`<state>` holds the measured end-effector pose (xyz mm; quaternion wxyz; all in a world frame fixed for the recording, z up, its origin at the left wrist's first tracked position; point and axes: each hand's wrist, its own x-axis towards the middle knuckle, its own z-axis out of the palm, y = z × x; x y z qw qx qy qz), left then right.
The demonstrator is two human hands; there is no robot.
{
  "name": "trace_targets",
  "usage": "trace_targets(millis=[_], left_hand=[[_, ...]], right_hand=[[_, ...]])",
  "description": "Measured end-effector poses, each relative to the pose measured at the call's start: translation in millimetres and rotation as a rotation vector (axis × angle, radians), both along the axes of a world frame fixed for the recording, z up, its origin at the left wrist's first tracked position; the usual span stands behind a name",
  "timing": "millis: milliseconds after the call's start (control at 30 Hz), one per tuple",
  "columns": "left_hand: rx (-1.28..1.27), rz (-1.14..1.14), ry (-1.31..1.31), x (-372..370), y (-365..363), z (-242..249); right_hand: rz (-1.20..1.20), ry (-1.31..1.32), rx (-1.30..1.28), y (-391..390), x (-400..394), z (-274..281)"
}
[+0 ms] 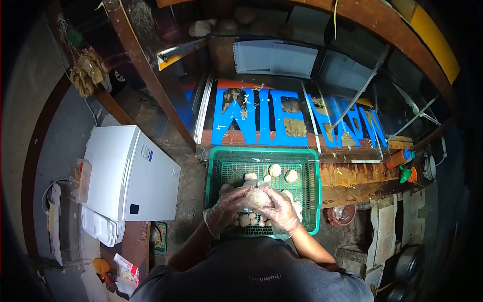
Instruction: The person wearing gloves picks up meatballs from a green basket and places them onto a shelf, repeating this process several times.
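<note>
Cupping a pale ball [258, 199] above the green basket [316, 201], the person's two hands, both in clear plastic gloves, hold it snugly between them: the left hand [227, 206] closes on its left side, the right hand [280, 210] on its right, fingers curled close around it. From where I stand I can't tell whether the ball touches anything beneath. Toward the basket's far side sit two loose lumps [291, 175], rough and whitish; by its near edge lies a cluster of small balls [244, 220], partly hidden by the hands. Just beyond the basket, a glass panel carries big blue letters [234, 117]. To the basket's right runs a worn wooden plank [359, 181], with a reddish container [342, 215] nearby. Left of the basket, apart from it, stand a white appliance [108, 173] and some foam boxes [100, 226].
</note>
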<state>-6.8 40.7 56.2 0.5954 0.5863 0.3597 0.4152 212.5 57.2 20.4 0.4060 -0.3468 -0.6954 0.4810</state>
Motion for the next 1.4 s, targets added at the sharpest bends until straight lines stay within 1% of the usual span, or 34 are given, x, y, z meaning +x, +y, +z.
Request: trace_targets(millis=[33, 67, 100, 133, 200, 233, 300, 367, 400, 433, 500, 533, 567, 600, 633, 667, 733, 767, 833, 867, 900, 933, 967, 1000, 1067, 1133, 1167, 1200, 1233, 1267, 1300, 1333, 1367, 1400], left_hand=[[-0.065, 0.028, -0.022, 4, -3, -5], [-0.131, 0.057, -0.045, 7, -8, -10], [-0.163, 0.037, -0.105, 10, -9, -11], [-0.163, 0.042, -0.104, 13, -11, -9], [-0.303, 0.023, -0.208, 18, -14, 2], [-0.304, 0.031, -0.211, 19, -15, 8], [-0.386, 0.025, -0.228, 21, -16, 17], [-0.389, 0.009, -0.288, 22, -17, 6], [-0.396, -0.013, -0.346, 23, -16, 0], [-0.388, -0.014, -0.347, 22, -14, -6], [-0.388, -0.126, -0.425, 19, -7, -14], [-0.373, -0.130, -0.422, 19, -5, -18], [-0.358, -0.075, -0.423, 20, -6, -24], [-0.350, -0.017, -0.426, 21, -9, -30], [-0.370, 0.010, -0.497, 22, -10, -37], [-0.363, 0.014, -0.497, 20, -11, -43], [-0.363, 0.039, -0.262, 18, -15, -20], [-0.368, 0.043, -0.263, 17, -15, -20], [-0.116, 0.133, 0.029, 18, -18, -21], [-0.130, 0.130, 0.028, 19, -17, -20], [-0.255, 0.106, -0.106, 19, -14, -15], [-0.374, 0.082, -0.240, 20, -13, -13], [-0.341, 0.137, -0.229, 21, -14, -24], [-0.346, 0.133, -0.230, 21, -14, -31], [-0.342, 0.146, -0.188, 20, -15, -44], [-0.368, 0.106, -0.229, 19, -15, -57], [-0.389, 0.071, -0.270, 18, -14, -63], [-0.390, 0.066, -0.269, 19, -15, -57], [-0.404, 0.078, -0.257, 19, -16, -44], [-0.417, 0.090, -0.244, 19, -16, -37], [-0.418, 0.086, -0.243, 16, -15, -47], [0.023, 0.086, 0.046, 11, -13, -62], [0.465, 0.083, 0.332, 7, -12, -76], [0.464, 0.083, 0.331, 7, -11, -68]], right_hand=[[-0.005, -0.045, -0.045, -1, 4, 6], [0.020, 0.068, -0.194, -2, 3, 9], [0.008, -0.015, -0.106, -3, 5, 7], [-0.003, -0.097, -0.012, -2, 8, 6], [0.003, -0.068, -0.049, -6, 10, 7], [0.003, -0.042, -0.087, -8, 11, 9], [-0.004, -0.006, -0.103, -11, 10, 11], [-0.018, 0.034, -0.104, -8, 10, 10], [-0.002, 0.060, -0.188, -7, 13, 6], [0.013, 0.086, -0.273, -7, 15, 4], [0.011, 0.064, -0.266, -7, 16, 8], [0.008, 0.040, -0.268, -7, 17, 10], [0.020, 0.105, -0.307, -7, 18, 2], [0.028, 0.157, -0.312, -10, 16, 9], [0.058, 0.237, -0.346, -11, 15, 3], [0.089, 0.317, -0.381, -12, 13, -6], [0.087, 0.299, -0.358, -10, 12, -16], [0.077, 0.279, -0.340, -12, 13, -20], [0.085, 0.267, -0.317, -14, 11, -2], [0.091, 0.258, -0.288, -14, 9, 5], [0.104, 0.341, -0.308, -13, 4, 8], [0.094, 0.190, -0.242, -9, 10, -4], [0.086, 0.102, -0.274, -9, 14, -4], [0.079, 0.013, -0.304, -8, 17, -1], [0.076, 0.064, -0.336, -8, 15, -7], [0.071, 0.117, -0.365, -7, 16, -4], [0.057, 0.038, -0.282, -5, 17, 0], [0.044, -0.041, -0.200, -5, 17, 3], [0.040, -0.040, -0.202, -5, 17, -1], [0.040, 0.051, -0.247, -5, 17, -9], [0.039, 0.143, -0.291, -5, 16, -15], [0.036, 0.143, -0.292, -5, 16, -17], [0.029, 0.203, -0.312, -5, 14, -18], [0.024, 0.264, -0.331, -6, 14, -19]])
